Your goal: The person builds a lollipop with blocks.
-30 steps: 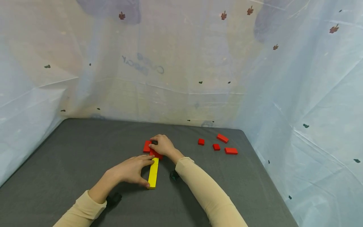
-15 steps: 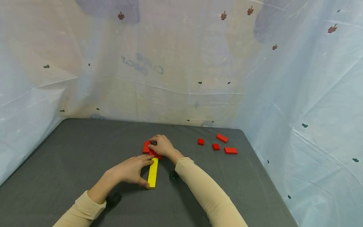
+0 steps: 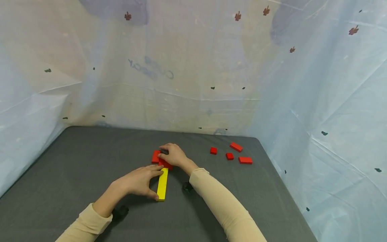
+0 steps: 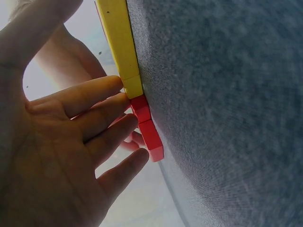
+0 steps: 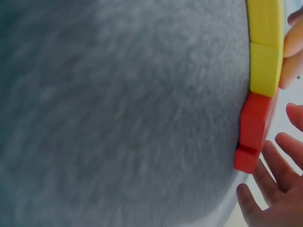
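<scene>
On a gray table [image 3: 99, 158], a row of yellow blocks [image 3: 162, 185] is touched by the left hand [image 3: 137, 181], its fingers spread; red blocks [image 3: 165, 164] at the far end are flanked by the right hand [image 3: 175, 155], loosely extended, nothing clasped.

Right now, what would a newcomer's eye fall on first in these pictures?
Probably the yellow strip, bright against the grey table, the left hand alongside it. Next, the red pieces at its far end, by the right hand. Four loose red blocks stand out too, towards the table's far right corner.
</scene>
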Available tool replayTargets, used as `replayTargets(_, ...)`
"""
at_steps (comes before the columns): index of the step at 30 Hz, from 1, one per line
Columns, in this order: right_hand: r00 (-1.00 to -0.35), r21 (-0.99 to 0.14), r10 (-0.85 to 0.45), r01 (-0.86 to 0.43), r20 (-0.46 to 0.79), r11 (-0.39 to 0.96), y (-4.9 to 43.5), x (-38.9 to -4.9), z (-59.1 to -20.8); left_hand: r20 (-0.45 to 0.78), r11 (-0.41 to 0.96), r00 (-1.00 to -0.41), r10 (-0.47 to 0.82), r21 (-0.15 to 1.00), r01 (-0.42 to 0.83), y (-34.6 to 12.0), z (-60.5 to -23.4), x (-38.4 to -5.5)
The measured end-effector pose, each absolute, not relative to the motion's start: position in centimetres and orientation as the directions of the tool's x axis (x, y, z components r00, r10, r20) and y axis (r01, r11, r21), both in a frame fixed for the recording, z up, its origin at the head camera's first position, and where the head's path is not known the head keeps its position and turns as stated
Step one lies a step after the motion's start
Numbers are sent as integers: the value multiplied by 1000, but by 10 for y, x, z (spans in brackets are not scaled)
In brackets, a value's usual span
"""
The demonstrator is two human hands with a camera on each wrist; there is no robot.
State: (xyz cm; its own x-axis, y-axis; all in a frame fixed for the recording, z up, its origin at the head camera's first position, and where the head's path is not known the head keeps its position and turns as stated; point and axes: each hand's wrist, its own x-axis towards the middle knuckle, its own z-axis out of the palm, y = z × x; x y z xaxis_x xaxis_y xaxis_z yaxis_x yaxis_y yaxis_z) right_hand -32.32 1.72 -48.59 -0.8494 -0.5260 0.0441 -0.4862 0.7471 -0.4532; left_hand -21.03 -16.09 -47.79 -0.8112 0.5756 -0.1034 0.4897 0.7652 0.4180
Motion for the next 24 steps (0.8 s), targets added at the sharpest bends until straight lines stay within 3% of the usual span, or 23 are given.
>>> replayTargets(12, -834, -530, -534, -517, 137, 672, 62, -319, -466, -89, 767, -814, 575, 406, 497, -161, -479, -212)
replayTargets(24, -873, -526, -438, -480, 214, 702, 133, -322, -454, -97, 773, -817, 568, 405, 489, -160, -478, -210)
